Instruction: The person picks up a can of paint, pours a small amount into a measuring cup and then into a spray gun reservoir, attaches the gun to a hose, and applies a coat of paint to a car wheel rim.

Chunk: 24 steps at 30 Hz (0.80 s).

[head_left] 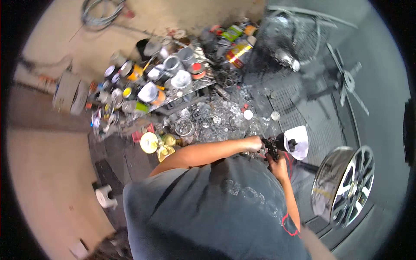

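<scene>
Both of my hands are on a black spray gun [271, 148]. My left hand [254, 144] is closed on its left side, and my right hand [277, 165] grips it from below. A white paper cone [299, 138] sits at the right end of the gun, partly around a dark fitting. A thin red hose [288, 162] hangs beside my right hand and shows again lower along my arm. Right of my hands, a car wheel rim [353, 186] with polished and dark spokes is mounted upright on a dark post.
A crowded bench [181, 92] of cans and cups runs along the back left, with yellow cans [149, 143] and debris on the floor below. A metal cross-shaped stand [349, 81] is at the upper right, beside grey booth walls [385, 86]. A coiled cable [97, 19] hangs on the wall.
</scene>
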### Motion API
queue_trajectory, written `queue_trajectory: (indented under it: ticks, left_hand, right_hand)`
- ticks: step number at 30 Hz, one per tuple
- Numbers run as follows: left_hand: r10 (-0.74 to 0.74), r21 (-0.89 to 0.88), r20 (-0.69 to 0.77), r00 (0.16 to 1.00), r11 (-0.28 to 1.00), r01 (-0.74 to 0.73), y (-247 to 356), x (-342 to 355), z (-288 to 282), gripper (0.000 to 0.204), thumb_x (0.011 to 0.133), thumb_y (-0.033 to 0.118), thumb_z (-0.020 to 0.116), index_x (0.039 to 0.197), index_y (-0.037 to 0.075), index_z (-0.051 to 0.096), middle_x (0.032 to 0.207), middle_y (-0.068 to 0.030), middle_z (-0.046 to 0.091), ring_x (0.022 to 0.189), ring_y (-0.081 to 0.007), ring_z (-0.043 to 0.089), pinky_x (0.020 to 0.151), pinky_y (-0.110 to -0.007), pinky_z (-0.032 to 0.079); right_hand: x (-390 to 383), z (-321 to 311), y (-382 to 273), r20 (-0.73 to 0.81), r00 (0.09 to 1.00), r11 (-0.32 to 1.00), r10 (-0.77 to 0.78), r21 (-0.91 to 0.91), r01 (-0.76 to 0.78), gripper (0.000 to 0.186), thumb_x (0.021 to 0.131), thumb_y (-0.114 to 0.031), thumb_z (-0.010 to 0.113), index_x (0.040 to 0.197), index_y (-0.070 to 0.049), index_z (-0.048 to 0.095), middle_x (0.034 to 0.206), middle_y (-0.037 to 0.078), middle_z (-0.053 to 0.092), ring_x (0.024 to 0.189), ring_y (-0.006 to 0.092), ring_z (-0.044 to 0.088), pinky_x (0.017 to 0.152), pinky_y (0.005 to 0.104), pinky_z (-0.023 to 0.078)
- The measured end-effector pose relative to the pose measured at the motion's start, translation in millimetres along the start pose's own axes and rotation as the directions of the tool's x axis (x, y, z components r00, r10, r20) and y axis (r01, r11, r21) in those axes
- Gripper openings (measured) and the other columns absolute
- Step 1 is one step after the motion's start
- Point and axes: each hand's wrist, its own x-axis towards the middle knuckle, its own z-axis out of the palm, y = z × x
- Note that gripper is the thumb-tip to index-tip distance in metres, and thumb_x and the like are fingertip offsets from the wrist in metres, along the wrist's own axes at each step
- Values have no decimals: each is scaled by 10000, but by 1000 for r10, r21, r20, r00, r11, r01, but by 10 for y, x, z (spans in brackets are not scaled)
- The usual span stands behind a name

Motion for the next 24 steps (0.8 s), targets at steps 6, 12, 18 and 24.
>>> queue_trajectory:
  ticks: [6,12,18,24]
  left_hand:
    - [19,40,-241,970,999,-9,-49,-337,497,298,839,229,573,995,4,689,880,-222,696,803,-312,688,721,-436,511]
    - [-71,148,-355,932,980,132,149,-718,1009,271,820,197,594,957,-9,703,835,-203,700,776,-296,676,707,-436,504]
    - [-171,39,-383,908,979,201,-219,-910,1375,293,818,209,620,943,-42,705,844,-203,707,773,-248,656,697,-430,491]
    - [-321,125,-478,818,897,425,301,-1353,1275,356,806,294,634,984,-9,696,955,-275,686,876,-385,690,770,-472,520]
  right_hand:
    - [-210,-144,82,178,981,992,-77,-90,94,332,902,-146,654,1140,75,583,939,251,678,862,264,665,774,383,495]
    - [-490,-145,675,269,950,976,-157,-102,191,322,887,-94,637,1141,93,574,999,298,657,943,425,646,858,418,484]
    - [-639,-145,819,327,897,934,-299,-93,345,271,900,-110,647,1117,48,610,840,164,669,747,223,600,728,363,490]
    - [-708,-133,661,446,845,934,-296,-52,354,404,881,-136,656,1223,57,561,1103,289,638,1065,409,606,916,427,465]
